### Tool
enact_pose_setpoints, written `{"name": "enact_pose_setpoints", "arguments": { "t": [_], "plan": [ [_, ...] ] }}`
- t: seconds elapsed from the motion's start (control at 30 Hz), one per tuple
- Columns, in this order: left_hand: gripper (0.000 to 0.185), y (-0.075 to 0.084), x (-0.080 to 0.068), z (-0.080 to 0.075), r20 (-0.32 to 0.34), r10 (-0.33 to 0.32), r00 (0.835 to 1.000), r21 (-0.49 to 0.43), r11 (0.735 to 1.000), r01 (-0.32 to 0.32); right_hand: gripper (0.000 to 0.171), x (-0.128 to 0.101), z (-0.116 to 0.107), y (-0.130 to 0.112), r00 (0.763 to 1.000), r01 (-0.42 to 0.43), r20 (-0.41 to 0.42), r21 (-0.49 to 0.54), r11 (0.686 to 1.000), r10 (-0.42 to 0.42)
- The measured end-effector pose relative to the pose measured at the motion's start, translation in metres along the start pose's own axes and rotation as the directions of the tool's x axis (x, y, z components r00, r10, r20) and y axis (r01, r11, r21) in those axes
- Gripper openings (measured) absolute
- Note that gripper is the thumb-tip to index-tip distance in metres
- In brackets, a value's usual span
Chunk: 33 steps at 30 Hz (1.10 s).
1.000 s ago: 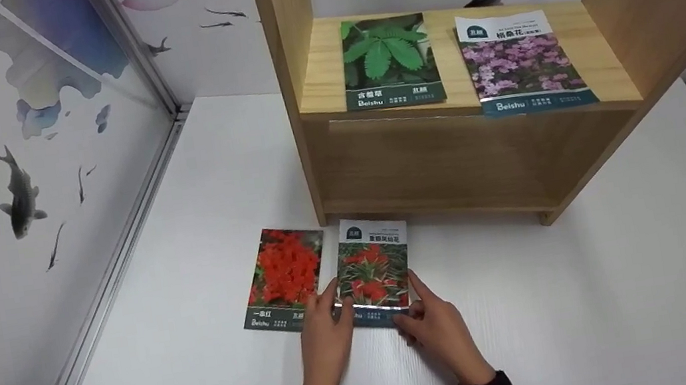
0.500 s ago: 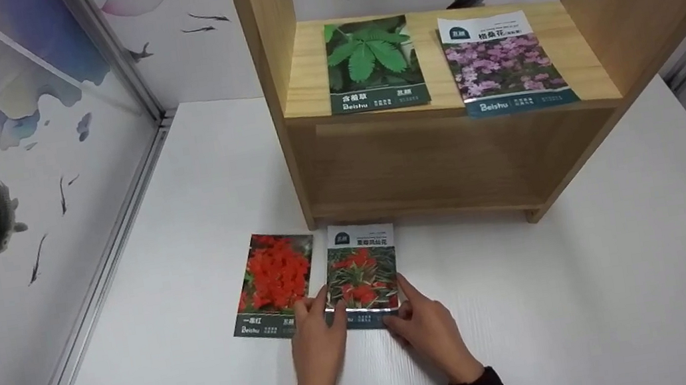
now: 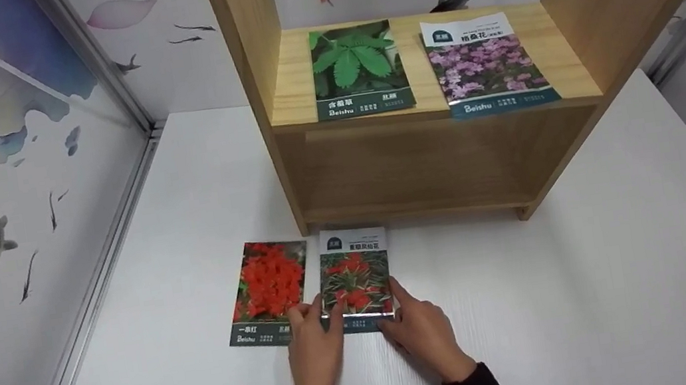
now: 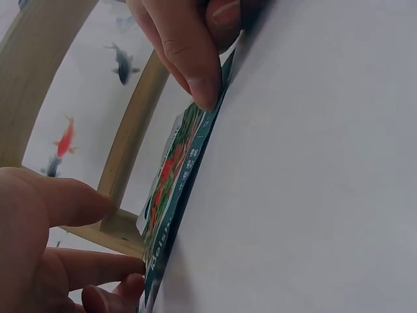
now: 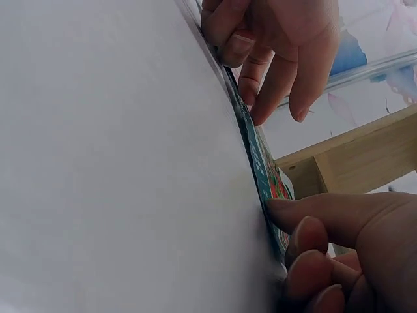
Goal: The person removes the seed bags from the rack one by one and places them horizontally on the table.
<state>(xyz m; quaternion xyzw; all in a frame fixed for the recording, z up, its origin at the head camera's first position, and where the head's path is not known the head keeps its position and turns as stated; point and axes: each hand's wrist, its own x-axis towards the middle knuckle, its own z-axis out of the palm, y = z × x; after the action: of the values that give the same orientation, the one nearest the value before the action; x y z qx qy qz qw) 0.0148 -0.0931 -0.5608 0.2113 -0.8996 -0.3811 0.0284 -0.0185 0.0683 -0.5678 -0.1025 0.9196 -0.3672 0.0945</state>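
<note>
1. left hand (image 3: 313,354): the grip pinches the near left corner of the striped-leaf seed packet (image 3: 355,278), thumb over the edge, fingers curled at the packet's rim.
2. right hand (image 3: 422,332): the grip grasps the near right corner of the same packet; in the right wrist view fingertips (image 5: 281,207) press its lower edge.
3. striped-leaf seed packet: lies flat on the white counter (image 3: 533,300), between the two hands and just ahead of them.
4. red-flower seed packet (image 3: 268,291): flat on the counter, touching the left side of the held packet, just left of the left grip.
5. wooden shelf unit (image 3: 432,160): stands beyond the hands; its upper shelf carries a green-leaf packet (image 3: 358,69) and a purple-flower packet (image 3: 486,63).
6. step in hand, as judged: taking hold of the packet's near edge. the next move calls for an even two-corner lift, so the thin packet does not bend or drag its neighbour.
</note>
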Motion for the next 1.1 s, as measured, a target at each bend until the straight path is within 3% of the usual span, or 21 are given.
{"name": "enact_pose_setpoints", "arguments": {
  "t": [0.2, 0.43, 0.53, 0.63, 0.7, 0.97, 1.1],
  "plan": [
    [0.056, 0.0, 0.001, -0.004, 0.015, -0.022, 1.0, 0.024, 0.999, 0.022, 0.079, 0.0, 0.003, -0.003, 1.0, 0.006, -0.003, -0.004, 1.0, -0.006],
    [0.056, -0.002, 0.003, -0.004, 0.029, -0.044, 0.999, -0.006, 0.999, 0.044, 0.077, -0.001, 0.001, 0.002, 0.999, -0.015, 0.038, 0.146, 0.989, 0.009],
    [0.055, -0.002, 0.003, -0.002, 0.027, -0.05, 0.998, -0.057, 0.997, 0.052, 0.076, -0.001, -0.004, 0.009, 0.993, -0.074, 0.11, 0.319, 0.945, 0.041],
    [0.052, -0.002, 0.003, -0.002, 0.027, -0.051, 0.998, -0.09, 0.995, 0.053, 0.074, -0.002, -0.012, 0.012, 0.982, -0.139, 0.18, 0.481, 0.866, 0.058],
    [0.051, -0.001, 0.003, -0.002, 0.028, -0.046, 0.999, -0.106, 0.993, 0.049, 0.073, -0.003, -0.015, 0.014, 0.979, -0.157, 0.197, 0.536, 0.829, 0.058],
    [0.046, 0.004, -0.001, -0.002, 0.001, 0.005, 1.0, -0.205, 0.979, -0.004, 0.069, -0.008, -0.028, 0.024, 0.985, -0.151, 0.153, 0.597, 0.788, 0.073],
    [0.047, 0.011, 0.0, -0.002, 0.014, 0.002, 1.0, -0.24, 0.971, 0.002, 0.066, -0.013, -0.046, 0.025, 0.99, -0.14, 0.106, 0.597, 0.79, 0.096]
  ]
}}
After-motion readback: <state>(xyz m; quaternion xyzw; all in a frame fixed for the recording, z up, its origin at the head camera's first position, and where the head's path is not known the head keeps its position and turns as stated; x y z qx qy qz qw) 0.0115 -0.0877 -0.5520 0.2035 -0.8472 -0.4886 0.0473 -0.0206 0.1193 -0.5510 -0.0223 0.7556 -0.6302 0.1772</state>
